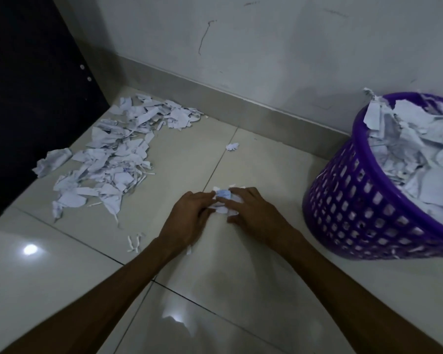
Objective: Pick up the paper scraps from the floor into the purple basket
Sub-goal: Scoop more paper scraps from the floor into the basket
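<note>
A small clump of white paper scraps (223, 199) lies on the tiled floor between my two hands. My left hand (189, 215) presses in on it from the left, and my right hand (251, 212) cups it from the right with curled fingers. The purple basket (348, 210) stands at the right, tilted in this view and heaped with torn paper (417, 154). A big pile of scraps (113, 159) is spread over the floor at the left. One lone scrap (232, 146) lies near the wall, and thin strips (134, 242) lie left of my left forearm.
A dark cabinet side (33, 98) rises along the left edge beside the big pile. The grey wall and skirting (266, 116) run behind the floor area. A crumpled paper ball (53, 160) sits against the cabinet.
</note>
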